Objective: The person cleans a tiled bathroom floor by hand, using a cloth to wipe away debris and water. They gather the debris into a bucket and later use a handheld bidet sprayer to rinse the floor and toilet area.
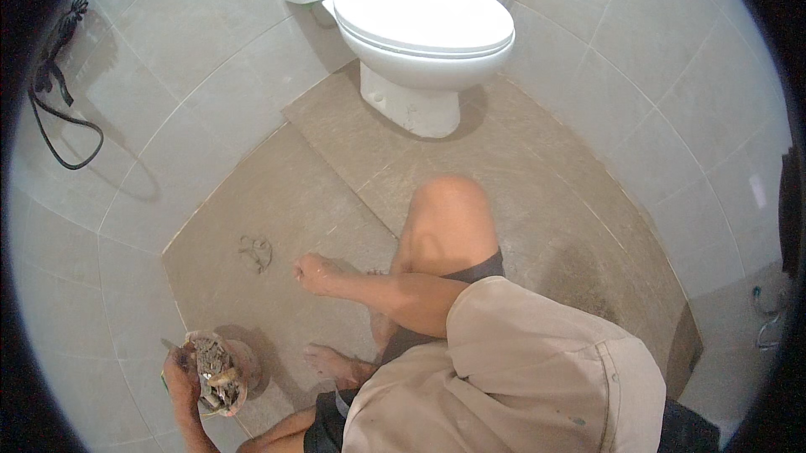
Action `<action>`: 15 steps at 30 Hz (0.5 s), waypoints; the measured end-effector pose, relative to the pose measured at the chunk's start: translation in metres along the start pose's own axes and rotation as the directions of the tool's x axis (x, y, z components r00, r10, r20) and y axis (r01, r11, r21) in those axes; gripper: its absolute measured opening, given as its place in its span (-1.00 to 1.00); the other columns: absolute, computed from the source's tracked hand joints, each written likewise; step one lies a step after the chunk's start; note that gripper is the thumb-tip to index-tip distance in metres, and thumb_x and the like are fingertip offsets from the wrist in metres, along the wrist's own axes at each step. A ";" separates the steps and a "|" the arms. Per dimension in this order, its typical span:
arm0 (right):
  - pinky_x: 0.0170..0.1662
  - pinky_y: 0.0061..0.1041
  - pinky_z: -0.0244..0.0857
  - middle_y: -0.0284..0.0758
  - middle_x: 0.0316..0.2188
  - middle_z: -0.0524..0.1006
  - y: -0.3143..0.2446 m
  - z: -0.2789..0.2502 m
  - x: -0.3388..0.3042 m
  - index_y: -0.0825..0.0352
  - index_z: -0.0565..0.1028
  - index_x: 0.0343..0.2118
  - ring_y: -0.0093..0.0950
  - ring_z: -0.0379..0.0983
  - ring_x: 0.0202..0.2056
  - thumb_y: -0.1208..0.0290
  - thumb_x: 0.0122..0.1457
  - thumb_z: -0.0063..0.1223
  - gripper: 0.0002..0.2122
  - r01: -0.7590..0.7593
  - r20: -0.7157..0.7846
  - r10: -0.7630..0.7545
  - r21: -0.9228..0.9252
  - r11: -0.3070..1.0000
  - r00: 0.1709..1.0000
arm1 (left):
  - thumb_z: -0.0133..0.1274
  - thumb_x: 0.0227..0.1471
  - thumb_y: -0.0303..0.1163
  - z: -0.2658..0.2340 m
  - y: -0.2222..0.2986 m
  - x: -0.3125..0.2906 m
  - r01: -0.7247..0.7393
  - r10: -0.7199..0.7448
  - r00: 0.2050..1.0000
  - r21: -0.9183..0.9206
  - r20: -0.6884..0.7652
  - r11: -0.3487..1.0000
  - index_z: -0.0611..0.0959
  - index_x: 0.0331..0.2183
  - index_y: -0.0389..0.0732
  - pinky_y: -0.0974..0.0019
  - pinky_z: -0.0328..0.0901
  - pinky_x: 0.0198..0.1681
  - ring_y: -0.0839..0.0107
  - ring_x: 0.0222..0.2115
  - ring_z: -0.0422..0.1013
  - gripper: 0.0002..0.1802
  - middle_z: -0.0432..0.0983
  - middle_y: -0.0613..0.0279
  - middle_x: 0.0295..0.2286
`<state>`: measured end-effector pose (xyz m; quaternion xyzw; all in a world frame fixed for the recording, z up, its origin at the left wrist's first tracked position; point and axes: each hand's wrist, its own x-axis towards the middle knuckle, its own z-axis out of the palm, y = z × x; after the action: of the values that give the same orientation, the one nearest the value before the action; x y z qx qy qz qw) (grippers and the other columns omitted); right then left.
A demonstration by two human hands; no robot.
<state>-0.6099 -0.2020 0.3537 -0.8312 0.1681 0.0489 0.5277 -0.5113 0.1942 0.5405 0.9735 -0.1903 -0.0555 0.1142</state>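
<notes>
A dirty rag sits bunched in the left hand, low at the left above the floor. The right hand hangs loosely curled and holds nothing, just right of a wet clump. A toilet stands well beyond.

Pale tiled walls enclose a brown tiled floor and a white toilet.

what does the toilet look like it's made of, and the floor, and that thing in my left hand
Toilet: likely glazed ceramic base, smooth glossy white; the lid may be plastic. Floor: matte grey-brown tiles, with grout lines showing. Left hand grips a round container, seemingly clear plastic, holding dirty grey debris; its material is unclear.
</notes>
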 end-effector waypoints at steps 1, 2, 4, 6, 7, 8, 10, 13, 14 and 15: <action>-0.06 -0.11 0.43 -0.06 -0.23 0.62 -0.006 0.001 0.003 0.38 0.57 -0.14 -0.12 0.59 -0.15 0.32 0.32 0.01 -0.76 -0.061 0.056 0.060 0.012 0.998 0.997 | 0.12 0.16 -0.50 -0.004 -0.004 -0.002 0.011 -0.011 1.000 0.078 0.004 0.997 0.63 -0.16 -0.44 0.05 0.40 -0.09 -0.02 -0.19 0.58 -0.76 0.64 -0.17 -0.22; -0.05 -0.08 0.43 -0.04 -0.19 0.63 -0.012 0.005 0.003 0.38 0.57 -0.11 -0.08 0.59 -0.14 0.29 0.33 -0.01 -0.73 -0.122 0.123 0.118 0.025 0.992 0.985 | 0.13 0.15 -0.50 -0.008 -0.009 -0.004 0.022 -0.023 1.000 0.157 0.007 0.987 0.63 -0.16 -0.44 0.05 0.40 -0.10 -0.01 -0.20 0.58 -0.76 0.64 -0.17 -0.23; -0.11 -0.05 0.42 -0.01 -0.22 0.63 0.025 0.014 0.012 0.43 0.56 -0.13 -0.04 0.59 -0.19 0.33 0.29 0.00 -0.74 0.035 0.018 -0.033 -0.093 0.995 0.999 | 0.14 0.13 -0.50 0.007 0.013 -0.005 0.022 -0.022 0.999 -0.013 -0.034 1.000 0.64 -0.18 -0.45 0.08 0.40 -0.12 0.02 -0.23 0.59 -0.77 0.65 -0.14 -0.26; -0.17 -0.01 0.42 0.01 -0.26 0.62 0.052 0.026 0.026 0.47 0.56 -0.14 0.00 0.59 -0.24 0.36 0.25 0.01 -0.74 0.179 -0.028 -0.189 -0.212 0.961 0.982 | 0.17 0.11 -0.49 0.035 -0.006 -0.001 -0.023 0.012 0.996 -0.130 -0.085 0.991 0.62 -0.22 -0.42 0.12 0.39 -0.16 0.08 -0.29 0.55 -0.79 0.64 -0.07 -0.31; -0.17 -0.02 0.41 0.02 -0.26 0.62 0.028 0.037 0.033 0.47 0.55 -0.15 0.00 0.59 -0.23 0.38 0.24 0.00 -0.75 0.209 0.005 -0.210 -0.138 0.968 0.978 | 0.19 0.10 -0.47 0.035 -0.054 -0.002 -0.033 0.016 0.991 -0.124 -0.136 0.992 0.60 -0.26 -0.39 0.14 0.38 -0.20 0.13 -0.33 0.52 -0.80 0.62 -0.02 -0.34; -0.16 -0.02 0.41 0.02 -0.25 0.62 0.020 0.048 0.035 0.47 0.55 -0.16 0.00 0.58 -0.23 0.40 0.23 -0.01 -0.75 0.215 0.034 -0.213 -0.077 0.974 0.976 | 0.21 0.08 -0.46 0.040 -0.076 0.004 -0.052 0.029 0.985 -0.133 -0.172 0.990 0.59 -0.29 -0.36 0.17 0.37 -0.23 0.18 -0.38 0.48 -0.81 0.60 0.03 -0.37; -0.16 -0.02 0.40 0.04 -0.25 0.61 0.095 0.036 0.037 0.47 0.55 -0.18 0.00 0.58 -0.24 0.39 0.23 0.00 -0.76 0.050 -0.025 -0.053 -0.115 0.992 0.998 | 0.22 0.06 -0.49 0.081 -0.029 0.029 0.018 -0.014 1.000 -0.310 0.017 0.950 0.58 -0.31 -0.36 0.20 0.37 -0.23 0.25 -0.37 0.47 -0.82 0.58 0.07 -0.39; -0.27 -0.05 0.39 -0.02 -0.41 0.57 0.018 0.083 0.023 0.42 0.51 -0.24 -0.09 0.54 -0.37 0.30 0.33 -0.04 -0.76 -0.173 -0.473 -0.150 -0.573 0.801 0.868 | 0.22 0.03 -0.55 0.056 -0.092 0.032 0.025 -0.041 0.997 -0.234 -0.062 0.972 0.57 -0.34 -0.36 0.24 0.37 -0.26 0.35 -0.38 0.46 -0.85 0.54 0.13 -0.44; -0.27 -0.05 0.38 -0.02 -0.41 0.57 -0.005 0.084 0.023 0.41 0.51 -0.24 -0.09 0.54 -0.37 0.30 0.34 -0.04 -0.76 -0.148 -0.468 -0.161 -0.556 0.818 0.869 | 0.22 0.02 -0.57 0.046 -0.120 0.034 -0.005 -0.020 0.990 -0.179 -0.136 0.984 0.57 -0.35 -0.36 0.26 0.37 -0.28 0.38 -0.39 0.46 -0.86 0.53 0.15 -0.45; -0.27 -0.05 0.38 -0.01 -0.41 0.57 0.004 0.077 0.015 0.41 0.51 -0.25 -0.08 0.54 -0.37 0.30 0.34 -0.05 -0.76 -0.179 -0.469 -0.134 -0.563 0.807 0.873 | 0.19 0.09 -0.46 0.053 -0.103 0.034 0.020 -0.021 1.000 -0.043 -0.013 0.999 0.59 -0.22 -0.29 0.20 0.28 -0.08 0.28 -0.25 0.47 -0.79 0.56 0.09 -0.32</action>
<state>-0.5902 -0.1381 0.3126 -0.9360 0.2819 -0.1056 0.1826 -0.4508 0.2636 0.4618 0.9731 -0.1783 -0.0544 0.1356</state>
